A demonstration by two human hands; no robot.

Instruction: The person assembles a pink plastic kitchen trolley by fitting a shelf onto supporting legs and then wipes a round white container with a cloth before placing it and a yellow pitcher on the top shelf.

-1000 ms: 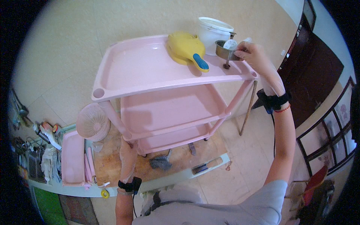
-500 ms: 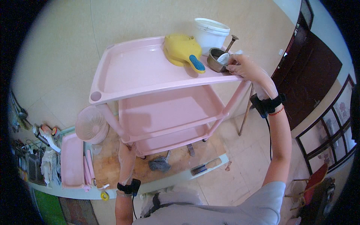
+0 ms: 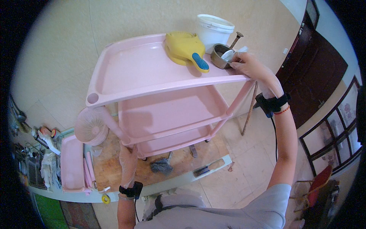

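Right hand (image 3: 249, 66), upper right of frame, thumb and fingers pinching rim of metal bowl (image 3: 217, 62); bowl at right end of pink rack's (image 3: 133, 65) top tier, white round piece (image 3: 227, 55) and flat-headed rod (image 3: 235, 40) in it. White bucket (image 3: 213, 35) just behind, yellow item with blue grip (image 3: 185, 45) left of bowl. Left hand (image 3: 127, 160), lower left of centre, at rack's middle-tier corner; fingers partly hidden, can't tell grip.
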